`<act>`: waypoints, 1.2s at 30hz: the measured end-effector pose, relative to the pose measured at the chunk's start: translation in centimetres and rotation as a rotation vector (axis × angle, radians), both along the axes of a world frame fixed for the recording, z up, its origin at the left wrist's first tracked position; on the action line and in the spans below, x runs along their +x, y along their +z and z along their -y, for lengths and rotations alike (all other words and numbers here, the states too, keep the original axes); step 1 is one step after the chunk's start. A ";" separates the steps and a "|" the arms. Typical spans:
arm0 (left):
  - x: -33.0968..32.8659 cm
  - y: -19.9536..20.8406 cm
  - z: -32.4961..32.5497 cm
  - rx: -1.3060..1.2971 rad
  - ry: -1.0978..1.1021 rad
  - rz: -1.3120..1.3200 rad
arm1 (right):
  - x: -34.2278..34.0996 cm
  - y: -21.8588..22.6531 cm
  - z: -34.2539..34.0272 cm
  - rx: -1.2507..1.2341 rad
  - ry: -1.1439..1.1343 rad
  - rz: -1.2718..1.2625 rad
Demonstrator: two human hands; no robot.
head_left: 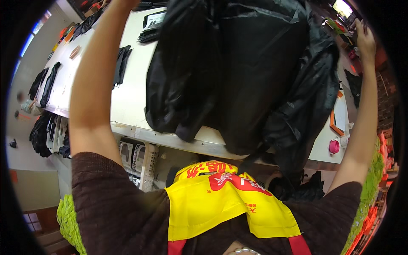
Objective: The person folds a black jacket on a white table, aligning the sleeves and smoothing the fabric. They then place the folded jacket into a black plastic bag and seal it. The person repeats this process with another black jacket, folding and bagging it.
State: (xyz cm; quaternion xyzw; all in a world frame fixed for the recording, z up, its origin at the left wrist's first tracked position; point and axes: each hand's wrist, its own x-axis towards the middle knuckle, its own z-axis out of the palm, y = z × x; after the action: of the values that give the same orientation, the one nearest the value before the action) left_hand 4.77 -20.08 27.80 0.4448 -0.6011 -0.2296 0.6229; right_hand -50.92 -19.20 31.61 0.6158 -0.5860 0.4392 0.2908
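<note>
A black, shiny jacket [263,72] fills the middle of the view, spread wide over the white table [134,100]. Its sleeves fall to either side, and its lower part droops past the near table edge; some of it is smeared by motion. The garment's top runs out of the picture. My left arm reaches far up, and my left hand [131,3] is almost wholly cut off by the upper edge, its fingers hidden. Raised at the upper right, my right hand [366,41] is apart from the visible jacket, fingers stretched upward, with nothing plainly in them.
Folded black garments [151,26] lie on the table's far left part. A pink roll [334,146] and an orange-edged tray [338,119] are at the right. Beneath the table stands a white basket [149,165] with packages. Another person [29,105] is far left.
</note>
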 end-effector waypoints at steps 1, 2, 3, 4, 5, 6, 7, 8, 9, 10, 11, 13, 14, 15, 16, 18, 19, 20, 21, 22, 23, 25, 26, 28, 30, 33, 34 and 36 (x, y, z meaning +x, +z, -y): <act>0.0 -3.7 0.3 -0.029 -0.019 0.113 | 3.0 -3.3 -4.4 0.073 0.245 0.073; 1.2 -6.7 -1.1 -0.063 -0.005 0.277 | 3.4 -6.8 -7.0 0.248 0.478 0.127; 5.0 -10.0 -4.9 -0.031 0.096 0.487 | 8.6 -12.4 -7.7 0.306 0.594 0.166; 6.6 -14.3 -6.4 -0.042 0.148 0.728 | 12.3 -17.4 -11.0 0.267 0.649 0.221; 7.4 -18.0 -8.1 0.097 0.072 0.787 | 15.2 -20.2 -14.8 0.413 0.572 0.204; 8.2 -22.8 -9.8 0.330 0.076 0.723 | 16.3 -22.6 -17.3 0.640 0.539 0.324; 7.8 -26.3 -11.2 0.375 0.103 0.610 | 16.5 -25.0 -19.2 0.771 0.507 0.423; 8.7 -30.2 -12.2 0.471 0.122 0.576 | 17.1 -27.0 -20.5 0.951 0.431 0.531; 9.0 -33.1 -13.1 0.445 0.155 0.596 | 17.4 -30.3 -21.4 0.909 0.449 0.482; 9.0 -34.9 -14.1 0.435 0.206 0.590 | 17.8 -32.8 -22.0 0.874 0.474 0.438; 8.7 -36.1 -14.8 0.453 0.283 0.584 | 19.2 -33.0 -22.5 0.961 0.443 0.383; 8.5 -38.1 -15.2 0.562 0.398 0.565 | 19.8 -36.7 -22.6 1.060 0.433 0.225; 8.5 -38.9 -15.6 0.502 0.424 0.622 | 20.2 -37.2 -22.4 1.074 0.437 0.153; 8.2 -40.7 -15.7 0.443 0.487 0.848 | 19.5 -39.0 -22.4 1.002 0.424 0.104; 7.9 -42.2 -16.0 0.382 0.553 1.079 | 18.5 -40.8 -22.1 0.929 0.419 0.059; 6.4 -41.0 -17.1 0.440 0.549 1.040 | 17.9 -42.0 -21.6 0.847 0.379 0.062; 6.4 -40.6 -17.7 0.458 0.545 1.045 | 17.4 -42.5 -21.2 0.810 0.368 -0.051; 6.5 -40.7 -18.2 0.476 0.539 1.051 | 17.0 -42.1 -21.0 0.801 0.381 -0.096; 6.5 -40.8 -19.0 0.492 0.543 1.042 | 16.1 -42.2 -21.2 0.814 0.336 -0.131; 6.2 -40.4 -19.7 0.512 0.544 1.046 | 14.6 -42.3 -21.5 0.820 0.274 -0.151; 6.0 -40.2 -20.4 0.518 0.535 1.037 | 12.7 -42.4 -21.7 0.773 0.258 -0.104; 6.0 -39.0 -22.0 0.543 0.491 1.053 | 9.3 -41.9 -22.5 0.861 0.063 -0.040; 6.4 -37.5 -22.3 0.626 0.416 0.868 | 8.0 -41.3 -22.7 1.052 -0.060 0.099; 7.6 -35.2 -21.6 0.767 0.256 0.488 | 5.4 -41.6 -22.6 0.962 0.110 0.489; 8.0 -35.1 -20.5 0.670 0.333 0.368 | 5.8 -41.9 -21.3 0.680 0.180 0.667; 7.0 -33.5 -17.5 0.790 0.303 0.208 | 13.8 -36.6 -17.9 0.772 0.277 1.001; 6.8 -35.3 -16.5 0.753 0.357 0.177 | 16.7 -34.9 -16.7 0.851 0.368 1.016; 7.6 -40.4 -14.8 0.689 0.303 -0.066 | 23.0 -32.5 -14.8 0.878 0.604 0.926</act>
State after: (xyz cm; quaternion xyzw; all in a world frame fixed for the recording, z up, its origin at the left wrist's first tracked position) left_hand 12.40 -5.27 -12.59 0.7043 -0.3958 -0.3378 0.4829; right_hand -27.89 -4.44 -0.84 0.5616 -0.5761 0.4406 -0.3982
